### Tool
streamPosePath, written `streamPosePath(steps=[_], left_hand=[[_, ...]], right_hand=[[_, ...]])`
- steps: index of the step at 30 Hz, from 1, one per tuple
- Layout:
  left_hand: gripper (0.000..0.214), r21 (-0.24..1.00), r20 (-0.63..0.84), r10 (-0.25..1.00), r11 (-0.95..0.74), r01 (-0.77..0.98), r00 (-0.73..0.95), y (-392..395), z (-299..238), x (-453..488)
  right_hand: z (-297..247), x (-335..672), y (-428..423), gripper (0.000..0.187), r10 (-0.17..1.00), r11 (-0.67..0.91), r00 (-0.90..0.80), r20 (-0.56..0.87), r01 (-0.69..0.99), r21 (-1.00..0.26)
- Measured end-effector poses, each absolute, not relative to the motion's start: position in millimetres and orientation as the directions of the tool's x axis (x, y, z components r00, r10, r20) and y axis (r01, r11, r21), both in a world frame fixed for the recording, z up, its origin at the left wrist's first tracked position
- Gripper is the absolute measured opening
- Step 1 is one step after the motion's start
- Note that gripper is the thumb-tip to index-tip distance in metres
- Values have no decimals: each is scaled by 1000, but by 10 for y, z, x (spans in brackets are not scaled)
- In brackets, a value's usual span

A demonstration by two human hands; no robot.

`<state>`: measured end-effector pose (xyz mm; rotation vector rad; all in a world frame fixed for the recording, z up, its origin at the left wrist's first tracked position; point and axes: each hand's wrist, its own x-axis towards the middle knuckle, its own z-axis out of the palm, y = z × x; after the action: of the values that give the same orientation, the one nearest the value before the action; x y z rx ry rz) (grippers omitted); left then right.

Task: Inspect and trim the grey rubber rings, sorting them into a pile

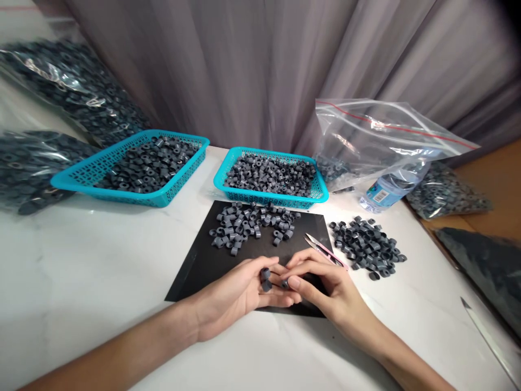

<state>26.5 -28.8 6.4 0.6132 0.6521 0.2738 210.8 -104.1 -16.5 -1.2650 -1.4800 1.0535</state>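
My left hand [240,290] lies palm up on a black mat [195,266], its fingers loosely curled around two small grey rubber rings [266,279]. My right hand [321,285] meets it from the right, thumb and fingers pinching another grey ring [285,283] at the left fingertips. A loose heap of grey rings [252,224] sits on the mat just beyond the hands. Pink-handled snips [323,250] lie by my right hand's fingers.
Two turquoise baskets [85,174] [321,193] of grey rings stand behind the mat. Another ring pile [368,247] lies at right, near a zip bag [386,141] and a water bottle [386,190]. Filled plastic bags [61,81] rest at far left. A blade [484,331] lies at the right edge.
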Motion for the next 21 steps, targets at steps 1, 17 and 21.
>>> streamPosePath(steps=[1,17,21], left_hand=[[31,619,-474,434,783,-60,766,-290,59,263],[36,760,-467,536,650,9,703,-264,90,226],[28,794,-466,573,607,34,674,-266,69,226]], right_hand=[[-167,2107,-1039,16,991,120,-85,102,244,-962],[-307,2127,-1037,45,936,351,-237,262,713,-607],[-308,2106,-1014,53,931,362,-256,261,739,-568]])
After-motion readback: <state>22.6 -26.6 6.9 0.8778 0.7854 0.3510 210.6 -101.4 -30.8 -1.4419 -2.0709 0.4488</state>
